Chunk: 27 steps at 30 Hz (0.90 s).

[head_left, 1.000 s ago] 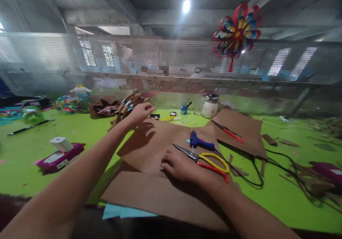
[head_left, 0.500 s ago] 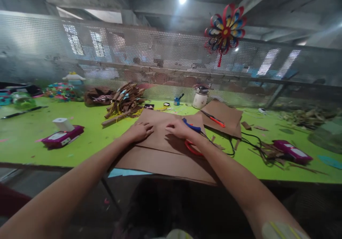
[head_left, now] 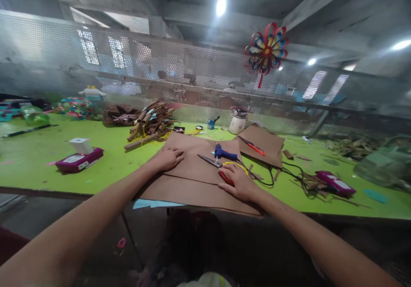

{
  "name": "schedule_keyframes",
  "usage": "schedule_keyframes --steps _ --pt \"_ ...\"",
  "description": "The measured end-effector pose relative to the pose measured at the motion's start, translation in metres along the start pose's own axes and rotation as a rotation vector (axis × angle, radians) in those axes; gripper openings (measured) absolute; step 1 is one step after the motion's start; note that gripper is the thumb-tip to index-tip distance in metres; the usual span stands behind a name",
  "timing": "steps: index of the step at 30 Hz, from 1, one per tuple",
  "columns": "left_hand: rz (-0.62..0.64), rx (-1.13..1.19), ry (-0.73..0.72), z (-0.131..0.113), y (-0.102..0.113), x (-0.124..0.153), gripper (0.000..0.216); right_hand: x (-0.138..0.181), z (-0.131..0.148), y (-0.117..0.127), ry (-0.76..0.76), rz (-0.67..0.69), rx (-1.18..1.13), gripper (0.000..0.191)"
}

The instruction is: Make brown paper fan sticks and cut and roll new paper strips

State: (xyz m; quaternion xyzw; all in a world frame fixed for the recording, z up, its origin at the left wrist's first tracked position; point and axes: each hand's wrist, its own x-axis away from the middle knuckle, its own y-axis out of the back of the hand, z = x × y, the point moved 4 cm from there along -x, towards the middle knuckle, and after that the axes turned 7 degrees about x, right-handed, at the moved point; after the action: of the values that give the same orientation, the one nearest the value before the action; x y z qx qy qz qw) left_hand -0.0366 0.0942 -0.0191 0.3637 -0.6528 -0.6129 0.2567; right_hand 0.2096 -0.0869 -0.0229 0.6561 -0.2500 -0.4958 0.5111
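Brown kraft paper sheets (head_left: pixel 189 192) lie stacked at the front edge, in front of me. My left hand (head_left: pixel 168 158) rests flat on their left side, fingers stretched out. Scissors (head_left: pixel 210 161) with red and yellow handles lie on the paper, blades pointing left. My right hand (head_left: pixel 239 182) has its fingers curled about the handles, its thumb beside the red one. Just behind the scissors sits a blue hot glue gun (head_left: pixel 226 153), also on the paper. Light blue paper (head_left: pixel 154 203) sticks out beneath the sheets at the front.
Rolled brown paper pieces (head_left: pixel 150 122) are heaped behind on the left. An orange-handled tool (head_left: pixel 253 145) lies on another brown sheet (head_left: pixel 272 139). Purple boxes (head_left: pixel 78 160) stand on both sides. A black cord (head_left: pixel 297 175) runs right, by paper scraps. A white jar (head_left: pixel 237 122) stands behind.
My right hand has drawn back toward me and to the right, from the paper onto the scissors' handles, uncovering the blades and glue gun. My left hand stays put.
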Motion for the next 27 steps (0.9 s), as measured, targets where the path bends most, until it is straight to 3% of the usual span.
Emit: schedule_keyframes --steps 4,10,14,18,24,27 --pt "0.021 -0.006 -0.025 -0.011 0.012 0.005 0.052 -0.006 -0.004 -0.004 -0.009 -0.022 -0.024 0.046" --pt "0.2 0.078 -0.195 -0.05 0.02 0.035 0.066 -0.016 -0.01 -0.002 0.009 -0.012 -0.137 0.044" --pt "0.199 0.074 -0.227 -0.057 0.02 0.047 0.075 -0.023 -0.023 0.002 -0.065 0.013 -0.254 0.03" --pt "0.231 0.065 -0.279 -0.056 0.019 0.048 0.074 -0.028 -0.039 -0.001 -0.23 0.137 -0.072 0.026" --pt "0.146 0.031 -0.244 -0.066 0.018 0.047 0.067 -0.032 -0.042 -0.009 -0.341 0.22 0.037 0.051" --pt "0.079 -0.006 -0.234 -0.07 0.012 0.051 0.061 -0.034 -0.04 -0.004 -0.323 0.233 0.041 0.05"
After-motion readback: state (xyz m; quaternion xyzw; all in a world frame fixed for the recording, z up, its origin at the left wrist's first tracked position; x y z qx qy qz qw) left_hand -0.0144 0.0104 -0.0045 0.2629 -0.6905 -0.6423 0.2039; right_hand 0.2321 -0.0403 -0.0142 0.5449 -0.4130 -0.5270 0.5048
